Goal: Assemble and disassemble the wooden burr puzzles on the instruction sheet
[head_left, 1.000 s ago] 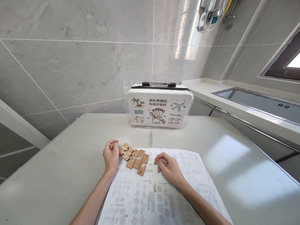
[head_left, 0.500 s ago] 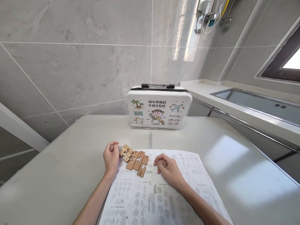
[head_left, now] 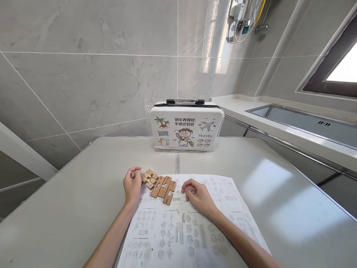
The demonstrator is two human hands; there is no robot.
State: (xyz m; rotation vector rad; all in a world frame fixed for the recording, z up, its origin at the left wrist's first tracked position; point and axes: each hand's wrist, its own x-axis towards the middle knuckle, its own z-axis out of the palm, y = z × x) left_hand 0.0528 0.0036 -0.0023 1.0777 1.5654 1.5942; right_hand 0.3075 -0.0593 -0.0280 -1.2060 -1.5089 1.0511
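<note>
My left hand [head_left: 132, 183] rests on its side at the left edge of a printed paper sheet [head_left: 151, 229], its fingers curled in with nothing seen in them. Right beside its fingers lie several small, light wooden pieces [head_left: 149, 179], fitted crosswise. Three larger brown wooden slats [head_left: 164, 189] with cut-out notches lie side by side on the sheet, touching the small ones. To the right of the slats, a short gap away, my right hand [head_left: 197, 194] lies loosely closed on the paper, and no object shows in it.
A white travel case [head_left: 186, 126] in clear plastic wrap, with a black handle, stands upright at the back of the pale table [head_left: 77, 193]. Behind it is a grey tiled wall. A counter with a sink [head_left: 310, 123] runs along the right.
The camera view has shifted slightly, so the case and sheet appear a little higher and to the left. Both hands and the wooden pieces keep their places.
</note>
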